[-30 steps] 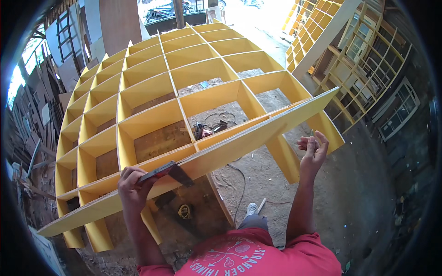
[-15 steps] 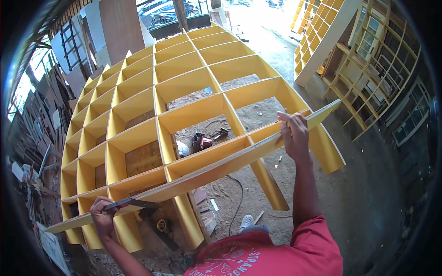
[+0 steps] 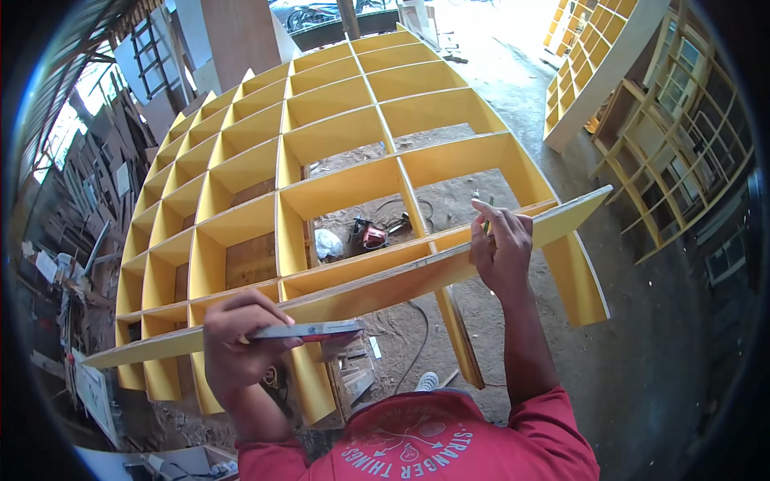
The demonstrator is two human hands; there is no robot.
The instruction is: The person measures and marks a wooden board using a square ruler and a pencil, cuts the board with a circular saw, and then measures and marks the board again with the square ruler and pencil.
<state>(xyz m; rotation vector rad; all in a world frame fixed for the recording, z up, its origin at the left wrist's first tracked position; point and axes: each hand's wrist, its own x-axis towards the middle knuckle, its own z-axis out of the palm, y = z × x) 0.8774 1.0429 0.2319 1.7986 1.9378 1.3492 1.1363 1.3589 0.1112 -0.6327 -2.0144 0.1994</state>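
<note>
A long yellow board [image 3: 385, 287], with a pale bare edge, slants along the near side of a large yellow plywood grid frame [image 3: 280, 172]. My left hand [image 3: 241, 341] is closed around a flat grey-and-red tool [image 3: 313, 329] that looks like a carpenter's square. This tool is raised over the board's left half, and part of it is blurred. Toward the board's right end, my right hand [image 3: 505, 244] pinches a thin dark stick that looks like a pencil [image 3: 488, 222]. Its fingers are just above the board's upper edge.
Beneath the grid, a red-and-black power tool [image 3: 371, 235] and a white bag [image 3: 327, 244] lie on the ground. A dark cable [image 3: 420, 341] runs below the board. Wood offcuts [image 3: 96, 188] are stacked at left; more lattice frames [image 3: 589, 60] stand at right.
My left hand has come up off the board's left part and moved right with the grey-and-red tool. My right hand remains near the board's right end. The whole view has shifted slightly.
</note>
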